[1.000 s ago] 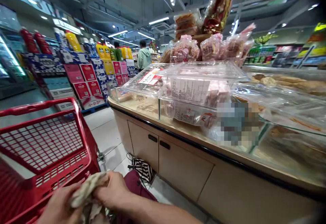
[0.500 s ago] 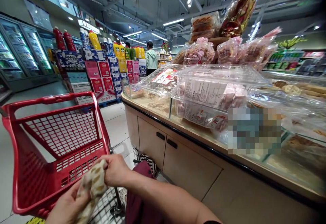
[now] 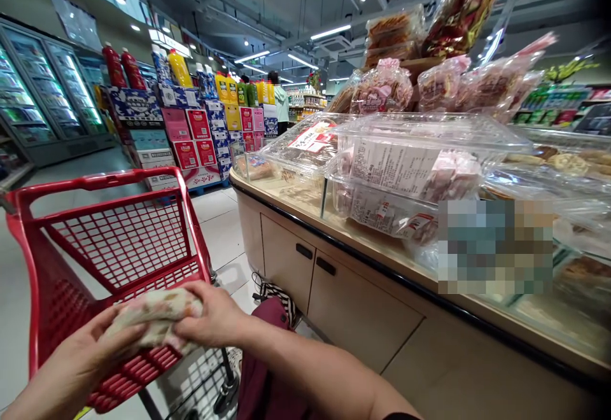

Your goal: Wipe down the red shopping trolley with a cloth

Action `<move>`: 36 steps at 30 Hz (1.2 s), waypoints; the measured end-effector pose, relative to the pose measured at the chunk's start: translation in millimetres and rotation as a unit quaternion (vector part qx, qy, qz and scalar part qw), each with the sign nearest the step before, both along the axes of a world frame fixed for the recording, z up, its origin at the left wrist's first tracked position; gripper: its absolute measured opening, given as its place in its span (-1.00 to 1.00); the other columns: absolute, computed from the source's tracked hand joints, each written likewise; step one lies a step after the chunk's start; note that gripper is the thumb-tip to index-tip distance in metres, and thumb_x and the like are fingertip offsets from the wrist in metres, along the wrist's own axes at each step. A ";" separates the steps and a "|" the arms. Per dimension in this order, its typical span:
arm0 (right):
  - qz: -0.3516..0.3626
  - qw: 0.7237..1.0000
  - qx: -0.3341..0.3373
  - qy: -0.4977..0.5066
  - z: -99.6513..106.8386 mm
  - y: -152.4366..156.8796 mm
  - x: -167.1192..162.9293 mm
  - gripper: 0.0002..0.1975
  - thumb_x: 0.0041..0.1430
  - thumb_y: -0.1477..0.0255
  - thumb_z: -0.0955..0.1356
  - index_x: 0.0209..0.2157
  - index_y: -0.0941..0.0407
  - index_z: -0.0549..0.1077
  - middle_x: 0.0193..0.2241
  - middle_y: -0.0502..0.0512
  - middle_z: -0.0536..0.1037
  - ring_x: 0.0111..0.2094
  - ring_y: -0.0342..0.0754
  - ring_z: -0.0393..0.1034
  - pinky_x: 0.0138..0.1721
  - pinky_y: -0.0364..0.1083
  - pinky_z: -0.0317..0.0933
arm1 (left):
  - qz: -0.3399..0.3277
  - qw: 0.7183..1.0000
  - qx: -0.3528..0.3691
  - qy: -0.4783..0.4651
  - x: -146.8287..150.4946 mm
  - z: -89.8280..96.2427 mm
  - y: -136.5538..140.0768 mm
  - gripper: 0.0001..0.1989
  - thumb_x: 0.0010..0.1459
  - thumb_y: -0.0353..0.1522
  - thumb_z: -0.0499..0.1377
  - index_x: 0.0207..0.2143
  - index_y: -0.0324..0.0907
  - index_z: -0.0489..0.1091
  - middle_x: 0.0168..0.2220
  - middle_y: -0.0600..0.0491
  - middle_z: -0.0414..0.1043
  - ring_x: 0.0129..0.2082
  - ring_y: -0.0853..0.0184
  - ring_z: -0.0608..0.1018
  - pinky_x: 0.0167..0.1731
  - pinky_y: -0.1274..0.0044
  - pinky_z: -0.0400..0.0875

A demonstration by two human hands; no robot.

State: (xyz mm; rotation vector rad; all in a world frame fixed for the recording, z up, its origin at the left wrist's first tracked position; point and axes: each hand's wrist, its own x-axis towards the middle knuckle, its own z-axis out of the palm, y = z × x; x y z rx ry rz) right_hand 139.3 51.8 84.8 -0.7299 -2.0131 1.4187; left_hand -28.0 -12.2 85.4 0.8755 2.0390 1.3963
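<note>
Packaged food (image 3: 391, 159) crowds the table (image 3: 353, 308); from afar I hold a pale cloth (image 3: 160, 308) between left hand (image 3: 88, 347) and right hand (image 3: 214, 315), fingers (image 3: 126, 337) closed at either end, before the red cart (image 3: 41, 242).

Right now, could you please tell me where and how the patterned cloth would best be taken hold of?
I would probably pinch the patterned cloth by its bunched middle, coming from above. The left hand and the right hand hold its opposite ends, leaving the top between them uncovered. It looks soft and crumpled, so a pinch there should gather it.
</note>
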 end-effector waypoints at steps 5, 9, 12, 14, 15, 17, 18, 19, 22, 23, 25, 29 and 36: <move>-0.126 0.990 -0.049 0.033 -0.5 18.4 -0.6 -0.59 -0.13 0.61 0.22 -0.18 0.13 0.42 -0.32 -0.01 0.51 -0.34 -0.12 0.40 -0.35 -0.17 0.29 | -0.018 0.998 -0.008 0.055 -20.6 -12.2 -0.2 -0.60 -0.33 -0.12 0.19 -0.39 -0.13 0.35 -0.45 0.08 0.49 -0.37 0.20 0.53 -0.31 0.37 0.43; -0.190 0.954 0.220 0.070 -28.4 23.9 -20.3 -0.53 -0.09 0.63 0.17 -0.11 0.11 0.39 -0.10 0.08 0.44 -0.06 -0.07 0.28 0.00 -0.06 0.14 | -0.058 0.896 -0.103 0.428 -31.4 -28.6 -19.0 -0.67 -0.01 -0.16 -0.04 -0.42 -0.19 0.38 -0.35 -0.05 0.49 -0.24 0.20 0.49 -0.19 0.39 0.33; -0.173 0.907 0.384 -0.006 -77.5 3.3 -62.0 -0.53 -0.05 0.64 0.16 -0.07 0.13 0.38 0.03 0.18 0.32 0.07 0.04 0.15 0.03 0.07 0.09 | -0.160 0.821 -0.261 0.482 -32.7 -36.9 -35.6 -0.52 0.14 -0.12 -0.21 -0.45 -0.16 0.41 -0.43 -0.02 0.50 -0.36 0.24 0.52 -0.35 0.46 0.33; -0.128 0.876 0.465 -0.019 -108.5 -21.0 -84.6 -0.53 -0.03 0.64 0.17 -0.05 0.14 0.36 0.00 0.20 0.35 0.06 0.07 0.17 0.01 0.11 0.11 | -0.176 0.801 -0.282 0.499 -30.7 -41.1 -47.6 -0.54 0.15 -0.12 -0.19 -0.40 -0.13 0.40 -0.41 0.00 0.50 -0.38 0.25 0.52 -0.39 0.48 0.31; -0.109 0.863 0.494 -0.015 -120.1 -31.3 -89.6 -0.52 -0.02 0.64 0.17 -0.03 0.14 0.34 -0.01 0.20 0.36 0.06 0.07 0.17 0.00 0.12 0.11 | -0.176 0.798 -0.277 0.506 -29.9 -43.4 -54.3 -0.57 0.16 -0.13 -0.18 -0.39 -0.13 0.40 -0.40 0.01 0.50 -0.39 0.25 0.52 -0.39 0.48 0.29; -0.064 0.843 0.535 -0.004 -133.6 -40.0 -83.7 -0.50 0.01 0.64 0.17 0.01 0.10 0.29 0.00 0.17 0.35 0.07 0.04 0.15 0.03 0.13 0.07 | -0.169 0.802 -0.253 0.514 -29.9 -49.1 -69.7 -0.61 0.17 -0.15 -0.15 -0.38 -0.14 0.38 -0.41 0.02 0.49 -0.41 0.27 0.50 -0.37 0.47 0.27; -0.046 0.835 0.549 -0.002 -136.0 -37.2 -74.0 -0.49 0.02 0.65 0.15 0.03 0.07 0.28 0.01 0.13 0.35 0.08 0.02 0.14 0.06 0.13 0.04 | -0.160 0.806 -0.236 0.518 -30.8 -52.4 -77.8 -0.62 0.17 -0.14 -0.14 -0.39 -0.15 0.37 -0.42 0.02 0.48 -0.40 0.27 0.49 -0.35 0.46 0.26; -0.034 0.828 0.559 -0.007 -136.3 -30.4 -61.7 -0.49 0.04 0.66 0.14 0.03 0.04 0.27 0.01 0.10 0.35 0.10 -0.01 0.12 0.08 0.14 -0.01 | -0.151 0.811 -0.216 0.522 -31.9 -55.9 -85.7 -0.62 0.17 -0.13 -0.13 -0.39 -0.16 0.36 -0.42 0.02 0.46 -0.39 0.28 0.47 -0.32 0.45 0.25; -0.077 0.827 0.556 -0.042 -133.9 -6.9 -31.9 -0.47 0.06 0.68 0.09 0.03 0.01 0.27 0.04 0.08 0.31 0.14 -0.01 0.03 0.12 0.18 -0.10 | -0.126 0.821 -0.162 0.533 -33.1 -64.3 -101.5 -0.67 0.19 -0.19 -0.12 -0.39 -0.17 0.33 -0.39 0.02 0.42 -0.34 0.29 0.42 -0.25 0.43 0.23; -0.114 0.831 0.544 -0.042 -134.3 -5.0 -30.3 -0.48 0.07 0.68 0.08 0.04 0.04 0.26 0.06 0.12 0.29 0.15 0.00 0.00 0.11 0.19 -0.10 | -0.120 0.823 -0.155 0.534 -31.8 -65.8 -102.7 -0.70 0.20 -0.23 -0.12 -0.39 -0.17 0.32 -0.38 0.01 0.42 -0.32 0.29 0.41 -0.24 0.43 0.22; -0.140 0.833 0.536 -0.016 -137.1 -14.6 -41.8 -0.50 0.09 0.66 0.07 0.04 0.09 0.26 0.06 0.15 0.28 0.16 -0.01 -0.02 0.09 0.17 -0.03 | -0.110 0.826 -0.163 0.528 -26.6 -66.4 -98.7 -0.74 0.19 -0.28 -0.09 -0.39 -0.18 0.33 -0.38 0.01 0.42 -0.31 0.28 0.41 -0.23 0.42 0.22; -0.106 0.822 0.559 0.015 -139.8 -36.5 -73.8 -0.54 0.07 0.65 0.10 -0.01 0.11 0.31 0.01 0.16 0.35 0.12 0.00 0.07 0.07 0.14 0.00 | -0.110 0.828 -0.177 0.521 -17.3 -64.4 -83.6 -0.81 0.16 -0.32 -0.03 -0.38 -0.18 0.34 -0.39 0.04 0.43 -0.34 0.31 0.43 -0.21 0.42 0.24; -0.119 0.853 0.508 -0.025 -124.5 -3.5 -44.5 -0.55 0.05 0.61 0.11 -0.09 0.05 0.39 -0.02 0.12 0.38 0.07 0.04 0.16 0.04 0.14 0.02 | -0.104 0.827 -0.170 0.525 -29.0 -67.4 -86.0 -0.84 0.15 -0.35 -0.02 -0.38 -0.18 0.33 -0.36 0.02 0.43 -0.28 0.29 0.43 -0.11 0.39 0.22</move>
